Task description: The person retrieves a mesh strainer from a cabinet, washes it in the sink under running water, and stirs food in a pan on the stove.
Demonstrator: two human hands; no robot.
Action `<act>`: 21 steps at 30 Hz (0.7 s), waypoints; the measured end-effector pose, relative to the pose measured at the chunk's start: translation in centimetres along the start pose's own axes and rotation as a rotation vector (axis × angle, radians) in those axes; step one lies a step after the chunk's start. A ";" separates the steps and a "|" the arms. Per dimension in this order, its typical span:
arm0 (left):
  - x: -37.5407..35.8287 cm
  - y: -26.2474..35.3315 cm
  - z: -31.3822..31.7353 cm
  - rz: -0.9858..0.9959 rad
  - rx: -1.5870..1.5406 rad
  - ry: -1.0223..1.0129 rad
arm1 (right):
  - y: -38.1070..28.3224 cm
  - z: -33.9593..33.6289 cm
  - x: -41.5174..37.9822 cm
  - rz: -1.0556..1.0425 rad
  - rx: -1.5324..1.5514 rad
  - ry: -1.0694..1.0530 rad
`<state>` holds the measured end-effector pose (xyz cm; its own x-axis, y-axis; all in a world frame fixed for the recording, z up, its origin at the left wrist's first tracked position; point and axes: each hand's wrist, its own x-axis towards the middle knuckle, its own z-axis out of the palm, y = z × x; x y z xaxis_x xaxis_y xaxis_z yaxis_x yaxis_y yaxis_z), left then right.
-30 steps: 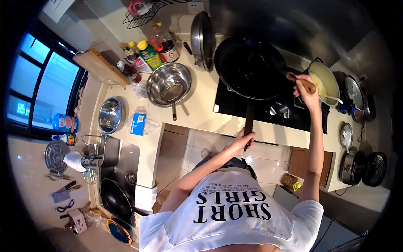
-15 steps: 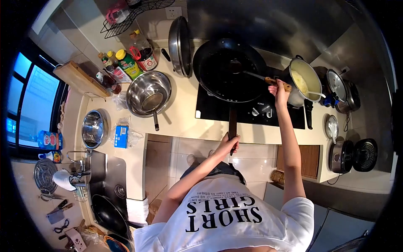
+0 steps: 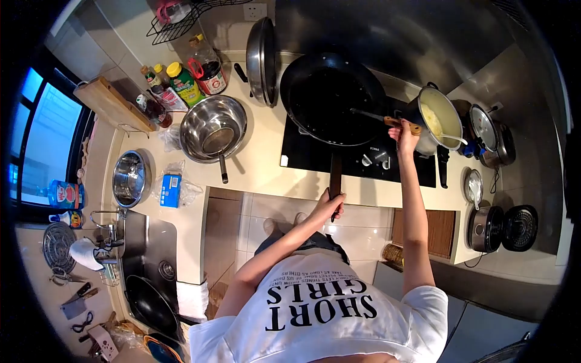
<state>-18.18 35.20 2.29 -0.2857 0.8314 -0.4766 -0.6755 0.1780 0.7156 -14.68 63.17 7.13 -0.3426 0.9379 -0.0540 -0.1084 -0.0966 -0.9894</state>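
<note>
A large black wok [image 3: 330, 91] sits on the black cooktop [image 3: 302, 151], its inside dark and glossy. My left hand [image 3: 328, 206] is wrapped round the end of the wok's long dark handle [image 3: 336, 172], on the near side of the counter. My right hand [image 3: 407, 138] grips the wooden handle of a metal ladle [image 3: 370, 114], its shaft reaching over the wok's right rim; the ladle's head is lost against the dark inside. Beside my right hand stands a deep pot [image 3: 449, 118] holding pale yellow food [image 3: 431, 120] and a light-handled spoon [image 3: 454, 138].
To the left are a steel bowl with a strainer [image 3: 218, 142], another steel bowl [image 3: 130, 178], a blue box [image 3: 170, 190] and several bottles [image 3: 184, 85]. A lid [image 3: 261, 63] leans upright beside the wok. The sink [image 3: 154, 236] lies at lower left, small appliances [image 3: 486, 230] at right.
The ladle's head has shifted right and down inside the wok, toward its near right side. My left hand keeps its hold on the wok handle. The camera view has shifted slightly.
</note>
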 end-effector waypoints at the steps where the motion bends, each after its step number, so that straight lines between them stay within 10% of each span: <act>1: 0.0 -0.1 0.0 -0.002 -0.003 0.004 | 0.3 0.6 -0.5 -0.022 0.017 -0.020; 21: -0.2 0.2 -0.1 0.016 -0.026 -0.023 | -2.1 -0.7 4.0 -0.053 -0.042 -0.101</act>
<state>-18.35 34.99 2.51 -0.2815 0.8458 -0.4533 -0.6887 0.1508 0.7091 -15.16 67.32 8.94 -0.4301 0.9027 0.0108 -0.0907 -0.0313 -0.9954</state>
